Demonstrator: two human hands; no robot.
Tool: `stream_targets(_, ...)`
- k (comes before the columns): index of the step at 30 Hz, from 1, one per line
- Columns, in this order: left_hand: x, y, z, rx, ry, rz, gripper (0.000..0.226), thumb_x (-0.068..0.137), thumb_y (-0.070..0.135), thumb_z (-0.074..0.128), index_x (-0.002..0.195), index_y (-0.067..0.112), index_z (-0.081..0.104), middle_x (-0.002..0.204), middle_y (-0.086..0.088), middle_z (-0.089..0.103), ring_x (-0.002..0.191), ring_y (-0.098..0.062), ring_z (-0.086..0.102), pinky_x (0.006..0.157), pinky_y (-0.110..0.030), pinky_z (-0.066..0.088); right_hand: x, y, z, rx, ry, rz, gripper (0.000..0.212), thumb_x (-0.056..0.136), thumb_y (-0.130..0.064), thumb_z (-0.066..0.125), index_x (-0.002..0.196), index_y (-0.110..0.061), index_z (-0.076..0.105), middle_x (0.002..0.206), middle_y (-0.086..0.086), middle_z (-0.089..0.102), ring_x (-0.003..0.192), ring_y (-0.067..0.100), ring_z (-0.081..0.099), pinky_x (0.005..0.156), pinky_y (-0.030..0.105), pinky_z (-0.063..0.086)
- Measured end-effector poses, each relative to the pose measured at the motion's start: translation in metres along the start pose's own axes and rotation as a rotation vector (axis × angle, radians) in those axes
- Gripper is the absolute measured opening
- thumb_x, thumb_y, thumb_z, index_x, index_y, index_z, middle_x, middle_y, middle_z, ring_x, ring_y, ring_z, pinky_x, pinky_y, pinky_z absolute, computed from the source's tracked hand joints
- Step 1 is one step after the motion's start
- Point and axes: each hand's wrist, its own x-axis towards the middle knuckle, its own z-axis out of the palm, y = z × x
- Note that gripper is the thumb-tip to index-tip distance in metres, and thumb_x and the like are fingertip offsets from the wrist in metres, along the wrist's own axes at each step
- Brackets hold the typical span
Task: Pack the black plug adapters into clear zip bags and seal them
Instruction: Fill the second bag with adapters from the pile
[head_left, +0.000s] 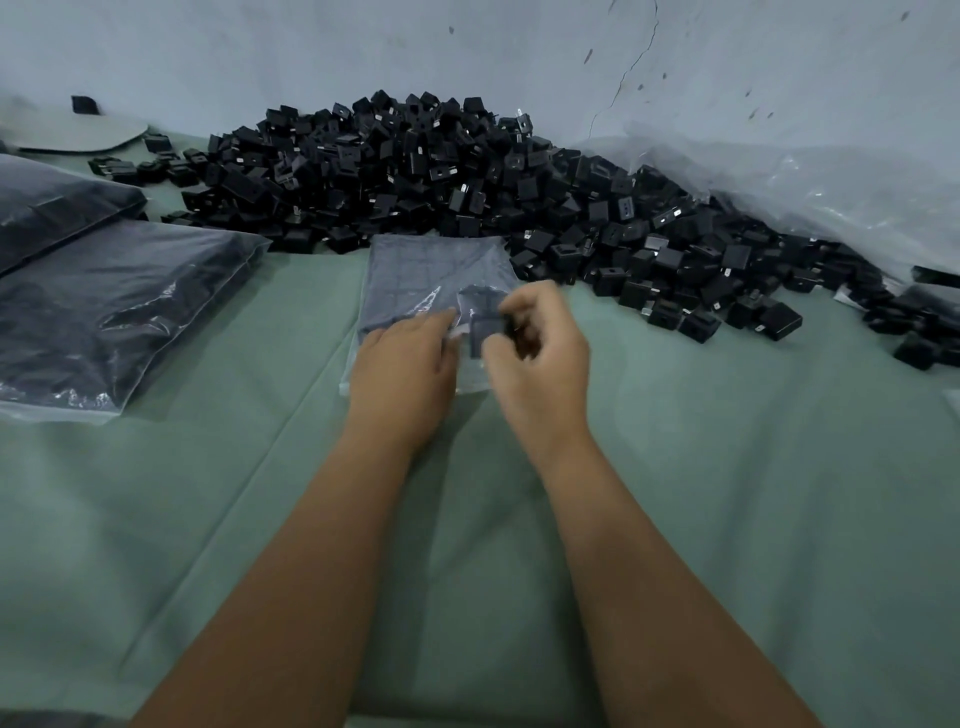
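A black square plug adapter (485, 332) sits pinched in the right hand's (540, 353) curled fingers at the clear plastic zip bag's (415, 275) mouth — the left hand (405, 364) lies flat-fingered on the bag, which rests on the green cloth (727, 467).

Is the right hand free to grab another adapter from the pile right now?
Probably not yet: the right hand already grips an adapter at the zip bag mouth. The pile itself lies unobstructed just beyond.

— What are the plugs (467, 176) made of?
— Matt black plastic, with small shiny metal prongs.
— And the bag (415, 280)?
— Thin clear plastic, glossy and creased. It lies on a smooth green cloth (727, 467); the wall (311, 52) looks rough and cracked.
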Motion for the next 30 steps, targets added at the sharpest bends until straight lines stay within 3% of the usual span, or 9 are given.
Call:
stream_targets(2, -0.001, -0.001, -0.001, -0.036, 0.0, -0.001, 0.022, 0.092, 0.012, 0.053, 0.112, 0.013, 0.062, 0.095, -0.007, 0.069, 0.093, -0.031, 0.061, 0.071, -0.036, 0.035, -0.006, -0.001, 0.006, -0.122, -0.132, 0.0, 0.01, 0.072, -0.02, 0.055, 0.078, -0.025, 0.05, 0.063, -0.012, 0.057, 0.056, 0.007, 0.051, 0.051, 0.026, 0.043)
stream_targets(5, 0.0, -0.002, 0.0, -0.046, -0.016, -0.02, 0.003, 0.091, 0.014, 0.052, 0.09, 0.016, 0.053, 0.077, 0.005, 0.056, 0.08, -0.026, 0.056, 0.066, -0.033, 0.026, -0.006, 0.004, 0.008, -0.413, -0.176, 0.02, 0.005, 0.077, -0.025, 0.052, 0.082, -0.025, 0.052, 0.075, -0.009, 0.06, 0.068, 0.009, 0.054, 0.06, 0.033, 0.048)
stream_targets(8, 0.001, -0.003, 0.001, -0.044, -0.008, -0.02, 0.009, 0.092, 0.01, 0.048, 0.091, 0.014, 0.056, 0.083, 0.002, 0.062, 0.086, -0.026, 0.058, 0.068, -0.035, 0.033, -0.005, 0.008, 0.01, -0.623, -0.211, -0.029, 0.012, 0.084, -0.023, 0.052, 0.095, -0.018, 0.053, 0.096, -0.004, 0.055, 0.08, 0.017, 0.053, 0.062, 0.034, 0.044)
stream_targets(10, 0.001, -0.004, 0.001, -0.027, -0.023, -0.008, 0.02, 0.089, 0.009, 0.049, 0.102, 0.013, 0.065, 0.096, -0.003, 0.068, 0.096, -0.027, 0.059, 0.079, -0.04, 0.042, -0.003, 0.009, 0.011, -0.773, -0.219, -0.07, 0.016, 0.088, -0.024, 0.052, 0.101, -0.016, 0.057, 0.102, 0.0, 0.055, 0.087, 0.02, 0.054, 0.06, 0.029, 0.037)
stream_targets(13, 0.001, -0.003, -0.001, -0.031, -0.051, 0.011, 0.024, 0.085, 0.008, 0.053, 0.105, 0.011, 0.067, 0.103, -0.006, 0.067, 0.103, -0.029, 0.058, 0.086, -0.045, 0.043, 0.001, 0.008, 0.009, -1.029, -0.157, -0.185, 0.016, 0.088, -0.023, 0.056, 0.097, -0.014, 0.066, 0.105, 0.003, 0.052, 0.096, 0.021, 0.049, 0.065, 0.027, 0.033)
stream_targets(16, 0.001, -0.004, -0.002, -0.031, -0.061, 0.018, 0.028, 0.087, 0.014, 0.057, 0.113, 0.015, 0.068, 0.112, -0.002, 0.067, 0.109, -0.025, 0.057, 0.093, -0.044, 0.042, 0.001, 0.005, 0.005, -1.011, 0.012, -0.262, 0.017, 0.069, -0.014, 0.064, 0.086, -0.012, 0.06, 0.099, 0.007, 0.049, 0.09, 0.025, 0.046, 0.072, 0.03, 0.036)
stream_targets(19, 0.001, -0.006, 0.0, -0.037, -0.064, 0.007, 0.034, 0.087, 0.018, 0.062, 0.121, 0.018, 0.068, 0.126, 0.002, 0.063, 0.12, -0.02, 0.054, 0.101, -0.042, 0.04, 0.0, 0.007, 0.003, -0.897, -0.094, -0.18, 0.042, 0.06, -0.017, 0.06, 0.102, -0.017, 0.054, 0.113, 0.005, 0.046, 0.102, 0.024, 0.043, 0.088, 0.032, 0.029)
stream_targets(23, 0.0, -0.005, 0.0, -0.054, -0.044, 0.007, 0.033, 0.088, 0.017, 0.062, 0.119, 0.021, 0.071, 0.127, 0.0, 0.064, 0.12, -0.023, 0.055, 0.103, -0.042, 0.039, 0.004, 0.016, 0.0, -0.961, -0.237, -0.122, 0.037, 0.078, -0.027, 0.061, 0.115, -0.029, 0.055, 0.118, -0.007, 0.049, 0.111, 0.017, 0.041, 0.094, 0.031, 0.02)
stream_targets(30, 0.0, -0.005, -0.001, -0.07, -0.053, -0.018, 0.038, 0.087, 0.01, 0.058, 0.12, 0.021, 0.07, 0.132, 0.001, 0.061, 0.125, -0.022, 0.052, 0.105, -0.038, 0.037, 0.01, 0.025, -0.005, -1.011, -0.102, -0.054, 0.037, 0.082, -0.035, 0.066, 0.117, -0.027, 0.058, 0.112, -0.001, 0.054, 0.106, 0.023, 0.046, 0.087, 0.031, 0.028)
